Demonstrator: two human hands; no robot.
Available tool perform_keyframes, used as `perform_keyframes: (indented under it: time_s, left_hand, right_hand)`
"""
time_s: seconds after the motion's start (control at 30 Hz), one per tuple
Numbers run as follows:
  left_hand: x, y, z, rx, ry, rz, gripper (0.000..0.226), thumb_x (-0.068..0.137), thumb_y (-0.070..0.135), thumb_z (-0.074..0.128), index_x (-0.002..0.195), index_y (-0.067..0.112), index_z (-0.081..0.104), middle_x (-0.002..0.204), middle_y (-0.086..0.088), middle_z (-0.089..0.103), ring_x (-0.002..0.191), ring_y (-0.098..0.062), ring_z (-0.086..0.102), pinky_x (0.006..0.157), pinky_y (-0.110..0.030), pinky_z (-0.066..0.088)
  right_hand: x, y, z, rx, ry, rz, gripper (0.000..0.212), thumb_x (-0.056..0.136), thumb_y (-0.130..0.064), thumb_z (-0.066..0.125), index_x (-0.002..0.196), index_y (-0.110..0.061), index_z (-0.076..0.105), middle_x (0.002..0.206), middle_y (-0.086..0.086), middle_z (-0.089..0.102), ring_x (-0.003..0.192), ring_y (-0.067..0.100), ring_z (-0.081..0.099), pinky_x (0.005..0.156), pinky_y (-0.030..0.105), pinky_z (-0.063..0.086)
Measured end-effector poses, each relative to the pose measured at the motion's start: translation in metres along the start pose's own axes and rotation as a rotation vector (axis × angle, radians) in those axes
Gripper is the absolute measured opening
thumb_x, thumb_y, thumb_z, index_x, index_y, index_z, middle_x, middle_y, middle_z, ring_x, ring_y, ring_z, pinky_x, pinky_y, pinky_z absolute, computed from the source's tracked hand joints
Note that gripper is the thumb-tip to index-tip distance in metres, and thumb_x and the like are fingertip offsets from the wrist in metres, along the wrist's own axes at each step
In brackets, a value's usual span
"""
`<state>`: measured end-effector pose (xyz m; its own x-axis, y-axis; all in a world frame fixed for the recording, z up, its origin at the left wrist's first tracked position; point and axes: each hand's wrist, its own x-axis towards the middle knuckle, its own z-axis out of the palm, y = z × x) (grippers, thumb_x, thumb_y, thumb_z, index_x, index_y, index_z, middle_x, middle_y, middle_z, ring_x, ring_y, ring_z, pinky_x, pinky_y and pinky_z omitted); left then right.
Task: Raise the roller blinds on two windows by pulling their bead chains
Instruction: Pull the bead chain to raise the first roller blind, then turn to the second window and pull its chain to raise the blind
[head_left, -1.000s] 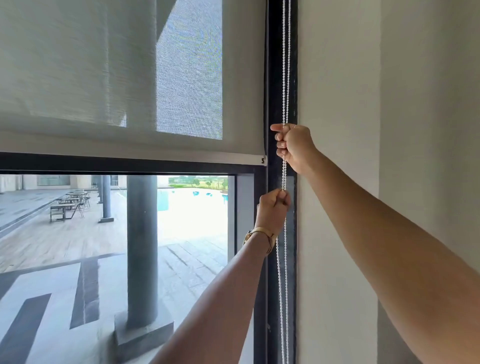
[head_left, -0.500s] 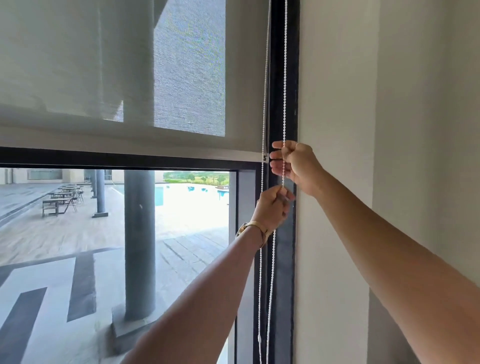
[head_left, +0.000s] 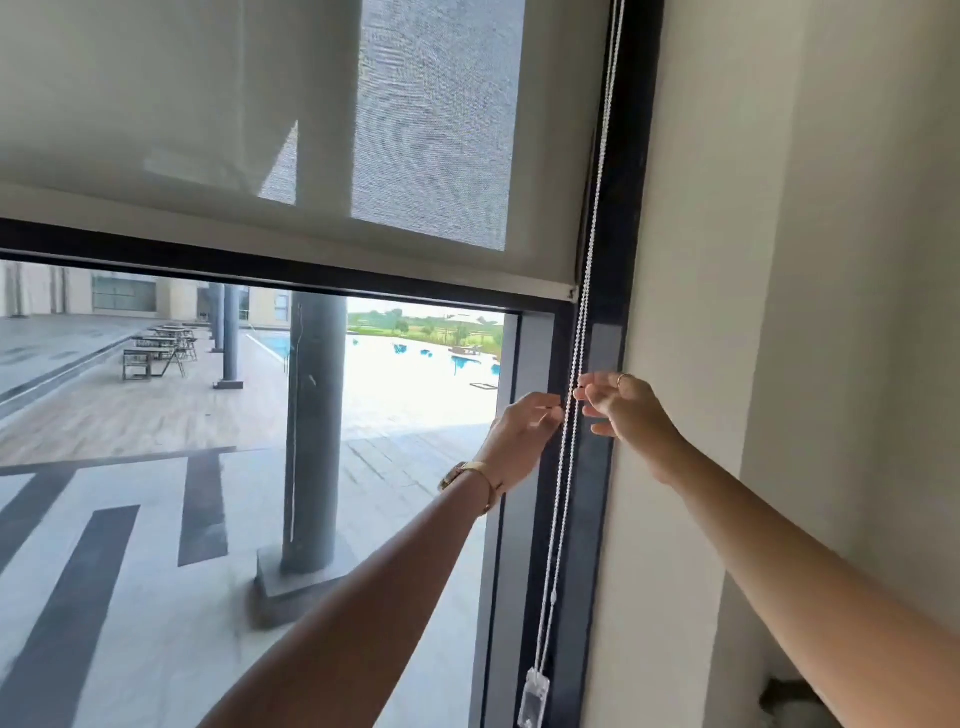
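A pale translucent roller blind (head_left: 218, 130) covers the upper window, and its bottom rail (head_left: 519, 283) sits just above the dark crossbar (head_left: 260, 265). The white bead chain (head_left: 597, 182) hangs down the right side of the frame and ends in a clear plastic weight (head_left: 533, 696). My left hand (head_left: 522, 439), with a gold watch at the wrist, is just left of the chain with its fingertips beside it. My right hand (head_left: 626, 410) is just right of the chain, fingers spread, fingertips brushing the beads. Neither hand closes around the chain.
The dark window frame (head_left: 623, 234) meets a plain cream wall (head_left: 727, 260) on the right. Through the glass I see a grey column (head_left: 314, 415), a paved terrace, tables and a pool. A dark grey object (head_left: 784, 701) shows at the bottom right.
Both fists were clenched on the chain, right above left. Now both have loosened and opened beside it. The blind's bottom rail has risen a little, clearing the crossbar.
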<state>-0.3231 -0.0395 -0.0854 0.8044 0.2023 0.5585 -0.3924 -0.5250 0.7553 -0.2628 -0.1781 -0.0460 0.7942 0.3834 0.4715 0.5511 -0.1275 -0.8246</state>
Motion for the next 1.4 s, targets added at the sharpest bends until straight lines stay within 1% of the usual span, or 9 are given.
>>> perform_keyframes:
  time_s: [0.2,0.33,0.57,0.63,0.73,0.83,1.0,1.2,1.4]
  left_hand:
    - [-0.15,0.03,-0.059,0.502,-0.028,0.13,0.014,0.09,0.029,0.052,0.088,0.029,0.066,0.094,0.012,0.072,0.084,-0.006,0.065,0.08,-0.032,0.055]
    - [-0.266,0.041,-0.083,0.716,-0.043,0.128,0.022,0.089,0.042,0.049,0.088,0.028,0.066,0.09,0.012,0.073,0.082,-0.006,0.064,0.077,-0.027,0.051]
    - [-0.416,0.065,-0.156,0.923,-0.05,0.032,0.028,0.091,0.043,0.041,0.085,0.026,0.062,0.084,0.006,0.071,0.082,-0.016,0.064,0.077,-0.036,0.051]
    - [-0.45,0.073,-0.181,0.861,-0.054,-0.046,0.023,0.091,0.039,0.045,0.088,0.026,0.064,0.088,0.007,0.071,0.084,-0.015,0.064,0.078,-0.035,0.051]
    - [-0.507,0.086,-0.22,0.459,-0.013,-0.282,0.015,0.088,0.028,0.06,0.092,0.016,0.068,0.09,0.004,0.073,0.08,-0.009,0.068,0.072,-0.021,0.055]
    - [-0.564,0.092,-0.264,0.278,0.16,-0.383,0.013,0.087,0.018,0.063,0.093,0.008,0.068,0.088,-0.005,0.073,0.073,-0.015,0.07,0.067,-0.024,0.057]
    - [-0.664,0.098,-0.365,0.195,0.489,-0.52,0.013,0.088,0.02,0.061,0.096,0.013,0.068,0.088,-0.004,0.074,0.075,-0.019,0.07,0.065,-0.029,0.055]
    - [-0.782,0.108,-0.499,0.189,0.804,-0.537,0.02,0.09,0.024,0.057,0.103,0.011,0.065,0.088,-0.006,0.073,0.072,-0.021,0.069,0.063,-0.033,0.055]
    - [-0.907,0.137,-0.622,0.241,1.01,-0.6,0.018,0.092,0.025,0.055,0.1,0.013,0.066,0.082,-0.005,0.073,0.066,-0.018,0.067,0.059,-0.032,0.053]
  right_hand:
    - [-0.133,-0.033,0.045,-0.334,-0.02,-0.223,0.03,0.098,-0.026,0.045,0.119,-0.011,0.06,0.123,0.004,0.066,0.115,0.017,0.06,0.091,0.02,0.039]
    - [-0.232,-0.035,0.087,-0.388,-0.058,-0.334,0.032,0.099,-0.034,0.04,0.113,-0.016,0.061,0.115,0.003,0.069,0.11,0.018,0.063,0.095,0.03,0.047]
    - [-0.36,-0.058,0.176,-0.311,-0.259,-0.308,0.025,0.097,-0.029,0.044,0.106,-0.016,0.063,0.104,0.003,0.071,0.101,0.023,0.063,0.088,0.035,0.048]
    - [-0.389,-0.069,0.197,-0.239,-0.319,-0.285,0.025,0.097,-0.03,0.043,0.106,-0.017,0.063,0.104,0.0,0.071,0.1,0.018,0.063,0.089,0.035,0.05]
    - [-0.443,-0.089,0.235,-0.014,-0.495,-0.148,0.018,0.097,-0.026,0.047,0.1,-0.021,0.064,0.094,-0.011,0.069,0.09,-0.005,0.061,0.082,0.017,0.048]
    - [-0.496,-0.103,0.279,0.201,-0.707,0.016,0.02,0.091,-0.038,0.049,0.098,-0.027,0.066,0.095,-0.008,0.072,0.096,0.004,0.065,0.083,0.032,0.053]
    - [-0.562,-0.157,0.386,0.414,-0.846,0.146,0.026,0.089,-0.042,0.05,0.099,-0.024,0.066,0.098,-0.001,0.074,0.099,0.017,0.068,0.077,0.033,0.055]
    - [-0.638,-0.262,0.551,0.631,-0.818,0.115,0.022,0.096,-0.024,0.047,0.095,-0.016,0.067,0.089,0.006,0.073,0.086,0.021,0.069,0.07,0.035,0.052]
    - [-0.727,-0.371,0.677,0.721,-0.999,0.025,0.021,0.096,-0.018,0.048,0.098,-0.006,0.065,0.084,0.01,0.072,0.077,0.022,0.069,0.062,0.026,0.052]
